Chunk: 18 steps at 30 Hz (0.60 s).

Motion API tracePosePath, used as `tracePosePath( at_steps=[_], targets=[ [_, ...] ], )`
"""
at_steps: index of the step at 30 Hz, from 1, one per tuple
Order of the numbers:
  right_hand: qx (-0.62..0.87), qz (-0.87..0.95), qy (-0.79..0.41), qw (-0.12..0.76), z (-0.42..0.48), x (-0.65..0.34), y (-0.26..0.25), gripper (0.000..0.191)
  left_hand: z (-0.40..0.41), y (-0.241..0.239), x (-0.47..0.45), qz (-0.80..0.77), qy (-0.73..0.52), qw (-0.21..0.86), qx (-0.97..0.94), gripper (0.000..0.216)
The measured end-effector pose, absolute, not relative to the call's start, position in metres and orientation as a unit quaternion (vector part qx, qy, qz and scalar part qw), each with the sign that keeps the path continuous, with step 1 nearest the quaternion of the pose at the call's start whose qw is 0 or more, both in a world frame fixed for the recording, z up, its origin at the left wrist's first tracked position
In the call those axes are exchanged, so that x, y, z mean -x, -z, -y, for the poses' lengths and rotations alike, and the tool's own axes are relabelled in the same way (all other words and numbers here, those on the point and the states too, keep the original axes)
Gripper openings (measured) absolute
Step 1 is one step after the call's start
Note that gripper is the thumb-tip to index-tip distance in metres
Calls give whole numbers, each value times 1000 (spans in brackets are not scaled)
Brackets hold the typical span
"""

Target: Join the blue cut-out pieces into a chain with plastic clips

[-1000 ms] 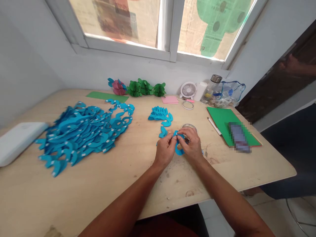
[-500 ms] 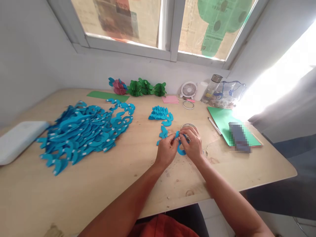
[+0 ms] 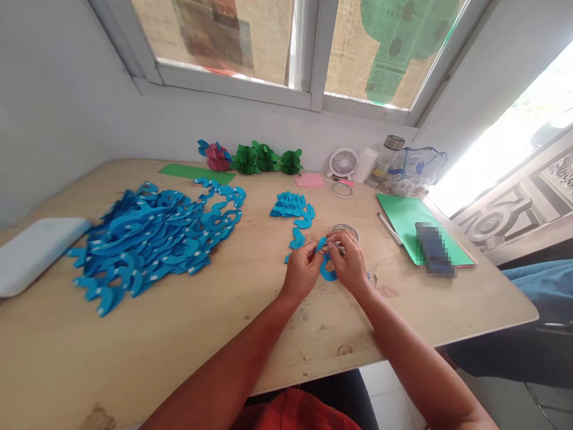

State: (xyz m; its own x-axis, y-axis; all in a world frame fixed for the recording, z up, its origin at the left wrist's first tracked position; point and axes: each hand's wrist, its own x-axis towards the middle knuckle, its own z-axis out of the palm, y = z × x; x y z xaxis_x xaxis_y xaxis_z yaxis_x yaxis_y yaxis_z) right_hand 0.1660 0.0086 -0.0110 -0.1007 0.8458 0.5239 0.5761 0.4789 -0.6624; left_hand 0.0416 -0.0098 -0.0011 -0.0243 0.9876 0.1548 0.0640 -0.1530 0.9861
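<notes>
My left hand (image 3: 302,270) pinches a curved blue paper piece (image 3: 321,242) between thumb and fingers. Close against it, my right hand (image 3: 348,260) has its fingertips closed at the same piece's right end. Below the fingertips hangs or lies a blue paper ring (image 3: 328,272), partly hidden by my hands. Behind my right hand lies a roll of tape (image 3: 344,228), half covered. A short blue paper chain (image 3: 296,239) runs from near my left hand to a folded blue paper stack (image 3: 290,205).
A large heap of blue paper pieces (image 3: 152,233) with white squares covers the left side, beside a white box-like object (image 3: 38,254). Green paper (image 3: 403,218), a pen (image 3: 390,229) and a blurred-out dark object (image 3: 434,249) lie right. A fan (image 3: 343,162) and bottle (image 3: 385,161) stand behind.
The blue piece between my fingers has tilted and shows more of its surface. My hands have hardly moved. At the far right, the dark figure by the doorway has shifted, uncovering a patterned panel.
</notes>
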Motion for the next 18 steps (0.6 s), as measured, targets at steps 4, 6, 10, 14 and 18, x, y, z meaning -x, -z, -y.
tracePosePath(
  at_steps=[4,6,10,14,18],
  targets=[
    [508,673,-250,476,-10,-164,13,10,9,3,-42,-463,-551,455,-525,17],
    [507,633,-322,488,-10,-163,14,12,8,4,-41,-459,-555,456,-523,19],
    [481,580,-420,505,-11,-162,13,16,7,7,-40,-478,-552,447,-516,22],
    [488,563,-434,506,-12,-162,13,16,7,7,-40,-477,-548,446,-523,20],
    [514,561,-415,498,-12,-162,14,15,7,9,-41,-472,-550,441,-530,20]
  ],
)
